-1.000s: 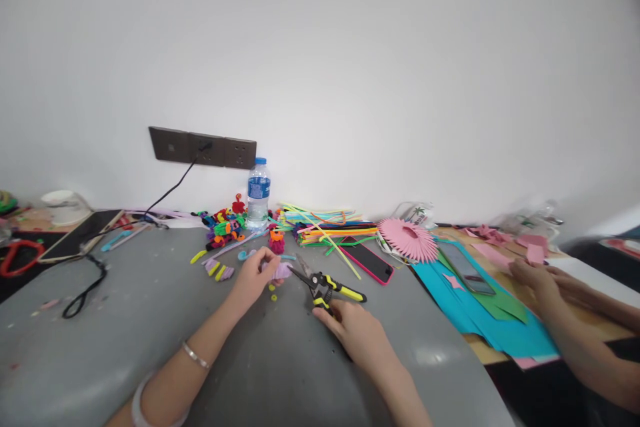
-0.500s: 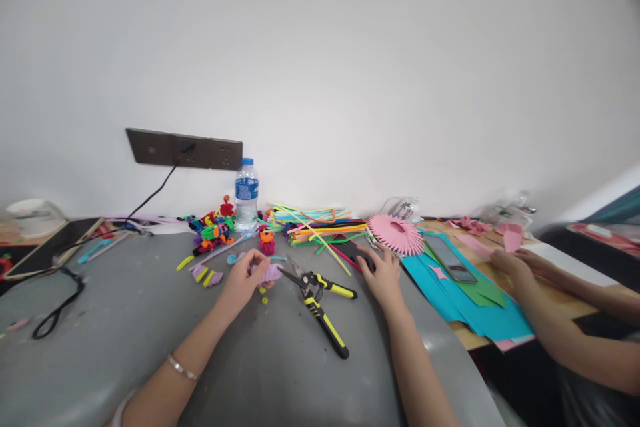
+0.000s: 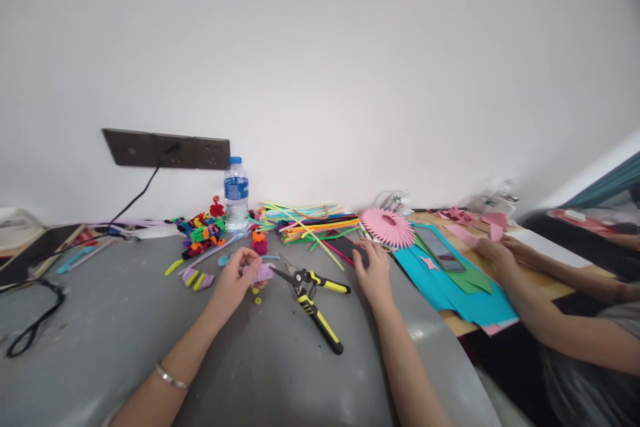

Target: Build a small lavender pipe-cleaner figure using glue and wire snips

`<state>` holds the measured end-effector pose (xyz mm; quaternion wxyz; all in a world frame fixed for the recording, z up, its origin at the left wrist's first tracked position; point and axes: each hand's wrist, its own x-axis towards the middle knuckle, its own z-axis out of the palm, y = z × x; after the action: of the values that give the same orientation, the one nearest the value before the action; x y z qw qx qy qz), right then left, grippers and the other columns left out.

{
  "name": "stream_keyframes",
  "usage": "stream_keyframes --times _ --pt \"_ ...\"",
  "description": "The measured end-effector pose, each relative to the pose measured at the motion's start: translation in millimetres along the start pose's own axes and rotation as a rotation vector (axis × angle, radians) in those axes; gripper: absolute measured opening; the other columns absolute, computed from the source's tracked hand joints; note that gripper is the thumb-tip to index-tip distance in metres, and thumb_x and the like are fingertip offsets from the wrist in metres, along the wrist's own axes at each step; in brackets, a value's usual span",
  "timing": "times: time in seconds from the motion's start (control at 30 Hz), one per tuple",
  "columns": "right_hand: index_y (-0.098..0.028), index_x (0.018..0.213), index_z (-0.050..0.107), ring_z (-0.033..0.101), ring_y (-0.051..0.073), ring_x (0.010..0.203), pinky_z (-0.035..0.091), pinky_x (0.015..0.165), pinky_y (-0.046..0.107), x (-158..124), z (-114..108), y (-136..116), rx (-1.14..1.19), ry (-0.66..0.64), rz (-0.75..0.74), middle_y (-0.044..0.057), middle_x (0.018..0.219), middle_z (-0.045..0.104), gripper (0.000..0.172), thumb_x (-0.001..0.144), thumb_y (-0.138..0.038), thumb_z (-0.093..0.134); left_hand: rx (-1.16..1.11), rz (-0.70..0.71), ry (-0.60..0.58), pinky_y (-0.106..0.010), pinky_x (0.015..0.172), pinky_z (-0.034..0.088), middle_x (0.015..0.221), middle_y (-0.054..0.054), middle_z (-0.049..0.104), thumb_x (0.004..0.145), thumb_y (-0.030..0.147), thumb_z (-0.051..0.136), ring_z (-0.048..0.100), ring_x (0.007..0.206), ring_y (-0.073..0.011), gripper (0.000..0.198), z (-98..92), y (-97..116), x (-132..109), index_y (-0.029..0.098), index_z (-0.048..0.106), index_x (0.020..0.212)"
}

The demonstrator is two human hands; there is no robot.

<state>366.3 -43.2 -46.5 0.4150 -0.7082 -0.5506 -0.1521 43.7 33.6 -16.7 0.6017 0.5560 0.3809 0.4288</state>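
Note:
My left hand [image 3: 239,278] is closed on a lilac fuzzy piece [image 3: 263,271] that looks wound from pipe cleaner; my fingers hide part of it. Right beside it lie spring-loaded pliers [image 3: 306,285] with black and yellow handles, tips toward that hand. Two small yellow-green bits [image 3: 257,300] rest just below the lilac piece. My right hand [image 3: 375,273] is over the table to the right of the pliers, thumb and fingers apart. Close by its fingertips is something dark, partly hidden, that I cannot make out. A striped lilac and yellow piece [image 3: 197,278] lies left of my left hand.
Behind are a water bottle [image 3: 236,197], a heap of colourful fuzzy figures [image 3: 200,233], and a pipe cleaner bundle [image 3: 305,220]. To the right are a pink pleated paper ring [image 3: 387,228], blue paper [image 3: 430,287], a phone [image 3: 440,248] and another person's hands [image 3: 500,257].
The whole scene has shifted slightly left as my view turned right. My left hand keeps hold of the lilac piece. My right hand has hardly moved over the table.

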Motion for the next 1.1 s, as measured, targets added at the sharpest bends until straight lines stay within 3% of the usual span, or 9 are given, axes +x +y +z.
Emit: stream_keyframes --times 0.23,0.47,0.67,0.9,1.1 --pt "-0.019 0.106 0.059 0.061 0.028 0.098 0.044 0.088 0.044 13.3 10.7 11.3 -0.026 -0.102 0.011 0.013 0.101 0.071 0.027 0.088 -0.018 0.038 0.011 0.017 -0.006 -0.033 0.054 0.060 0.073 0.006 0.055 0.074 0.050 0.069 0.067 0.054 -0.0160 0.036 -1.1 -5.1 1.5 0.020 0.052 0.085" --pt "-0.020 0.106 0.059 0.062 0.027 0.098 0.033 0.099 0.049 38.0 29.9 3.3 -0.045 -0.200 -0.027 0.008 0.094 0.075 0.037 0.084 -0.005 0.034 0.006 0.004 0.025 -0.032 0.050 0.058 0.070 0.006 0.055 0.069 0.050 0.071 0.066 0.050 -0.0166 0.039 1.5 -1.0 1.4 0.020 0.051 0.085" --pt "-0.021 0.106 0.059 0.063 0.027 0.093 0.026 0.105 0.055 35.9 32.3 1.7 -0.055 -0.218 -0.020 0.008 0.087 0.075 0.037 0.083 -0.004 0.036 0.012 0.014 0.030 -0.031 0.049 0.057 0.070 0.007 0.055 0.070 0.049 0.070 0.066 0.050 -0.0161 0.038 1.5 -1.5 1.2 0.020 0.051 0.086" --pt "-0.021 0.112 0.058 0.060 0.029 0.104 0.023 0.107 0.058 42.1 42.9 4.5 -0.017 -0.251 -0.024 0.009 0.096 0.077 0.039 0.084 -0.005 0.037 -0.002 0.010 0.016 -0.031 0.051 0.059 0.071 0.007 0.054 0.072 0.048 0.070 0.067 0.052 -0.0162 0.038 0.0 -7.1 3.0 0.021 0.049 0.089" --pt "-0.019 0.106 0.059 0.062 0.028 0.101 0.029 0.104 0.051 50.5 38.4 2.8 0.045 -0.151 0.010 0.010 0.094 0.075 0.038 0.080 -0.004 0.036 0.007 0.011 0.025 -0.031 0.051 0.059 0.071 0.007 0.054 0.072 0.049 0.070 0.066 0.053 -0.0151 0.039 -1.3 -9.5 3.1 0.021 0.049 0.090"
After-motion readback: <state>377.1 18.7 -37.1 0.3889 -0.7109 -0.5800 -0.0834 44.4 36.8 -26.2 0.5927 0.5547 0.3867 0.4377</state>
